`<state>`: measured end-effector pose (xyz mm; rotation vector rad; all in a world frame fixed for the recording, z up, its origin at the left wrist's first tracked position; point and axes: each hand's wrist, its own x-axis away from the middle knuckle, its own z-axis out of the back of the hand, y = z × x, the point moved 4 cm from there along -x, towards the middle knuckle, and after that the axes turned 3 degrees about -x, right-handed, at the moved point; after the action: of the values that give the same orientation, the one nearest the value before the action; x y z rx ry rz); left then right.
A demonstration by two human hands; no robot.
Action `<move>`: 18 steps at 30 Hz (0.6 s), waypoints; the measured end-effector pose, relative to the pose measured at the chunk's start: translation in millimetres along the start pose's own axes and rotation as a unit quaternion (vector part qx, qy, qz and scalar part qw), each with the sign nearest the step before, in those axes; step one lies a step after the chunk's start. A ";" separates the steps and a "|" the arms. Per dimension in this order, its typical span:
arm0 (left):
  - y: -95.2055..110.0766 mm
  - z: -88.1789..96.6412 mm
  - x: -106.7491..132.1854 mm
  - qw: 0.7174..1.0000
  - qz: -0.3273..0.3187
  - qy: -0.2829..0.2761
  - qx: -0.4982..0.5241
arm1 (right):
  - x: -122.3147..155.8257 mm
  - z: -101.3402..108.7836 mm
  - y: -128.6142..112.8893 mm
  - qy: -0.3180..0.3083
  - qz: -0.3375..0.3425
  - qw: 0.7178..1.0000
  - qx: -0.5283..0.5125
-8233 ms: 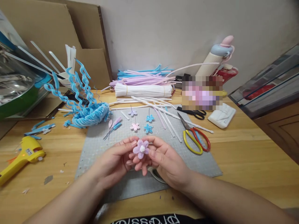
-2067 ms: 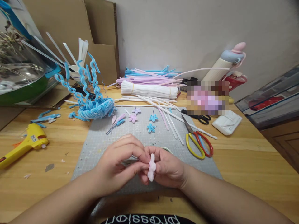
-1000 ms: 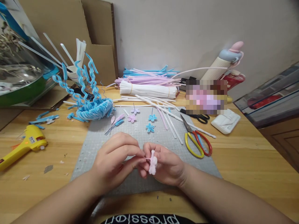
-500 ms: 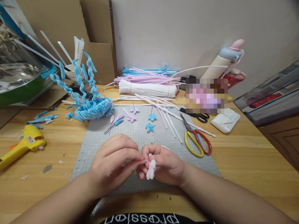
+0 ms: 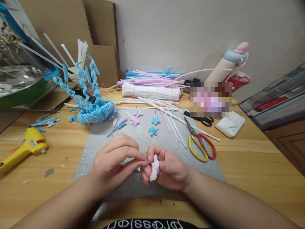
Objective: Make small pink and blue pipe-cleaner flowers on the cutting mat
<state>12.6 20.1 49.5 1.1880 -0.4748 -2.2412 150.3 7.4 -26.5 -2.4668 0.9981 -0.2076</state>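
Observation:
A pale pink pipe-cleaner flower (image 5: 154, 169) is held over the near part of the grey cutting mat (image 5: 95, 171). My right hand (image 5: 170, 168) grips its petals between thumb and fingers. Pinched at thumb and fingertips, my left hand (image 5: 119, 163) holds the flower's thin stem, which runs out toward the left. Beyond my hands on the mat lie finished-looking blue flowers (image 5: 155, 120), lilac and pink flowers (image 5: 134, 121), and small blue and pink buds (image 5: 120, 125) on wire stems.
Scissors with yellow and red handles (image 5: 199, 146) lie at right, near a white case (image 5: 230, 124). A yellow glue gun (image 5: 30, 143) rests at left. A blue pipe-cleaner basket (image 5: 96, 112) and bundled white pipe cleaners (image 5: 151, 92) stand farther back.
The pink flower has turned a little between my hands. My right fingers have loosened and shifted around its petals, while my left hand keeps its pinch on the stem.

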 end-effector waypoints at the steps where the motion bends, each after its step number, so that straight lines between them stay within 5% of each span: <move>1: -0.5 -0.2 0.9 1.000 0.002 0.002 -0.004 | 0.0 0.1 0.0 0.002 0.001 1.000 -0.001; 9: -4.5 -3.0 1.5 1.000 0.021 -0.015 -0.006 | -0.2 2.3 -1.1 0.014 0.043 0.999 0.006; 18: -9.0 -1.0 4.2 0.997 0.073 0.022 0.005 | -3.0 1.6 -8.0 0.015 0.014 1.000 -0.021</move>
<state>8.8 24.5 41.4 1.1671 -0.5386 -2.0862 153.6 15.0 -24.0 -2.4920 1.0591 -0.2174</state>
